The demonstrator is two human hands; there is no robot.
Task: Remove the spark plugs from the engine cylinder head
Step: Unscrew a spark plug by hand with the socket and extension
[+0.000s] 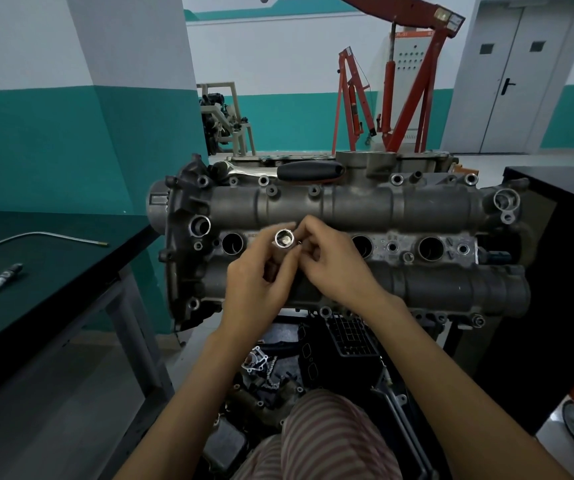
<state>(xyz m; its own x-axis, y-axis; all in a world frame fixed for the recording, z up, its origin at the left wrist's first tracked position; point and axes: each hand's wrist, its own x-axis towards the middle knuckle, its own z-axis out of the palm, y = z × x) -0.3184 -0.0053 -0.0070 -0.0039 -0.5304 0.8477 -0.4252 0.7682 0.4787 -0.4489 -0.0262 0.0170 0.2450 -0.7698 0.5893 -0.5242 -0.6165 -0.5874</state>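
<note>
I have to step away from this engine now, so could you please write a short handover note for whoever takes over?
Left hand grips a spark plug socket, its open end facing up with something pale inside. Right hand pinches at the socket's rim.
One spark plug already lies on the green bench. The ratchet rests on the cylinder head's far side.
Three plug wells look open; whether plugs remain inside cannot be told. Check each well.

Shiny metal socket, matt cast-metal cylinder head
</note>
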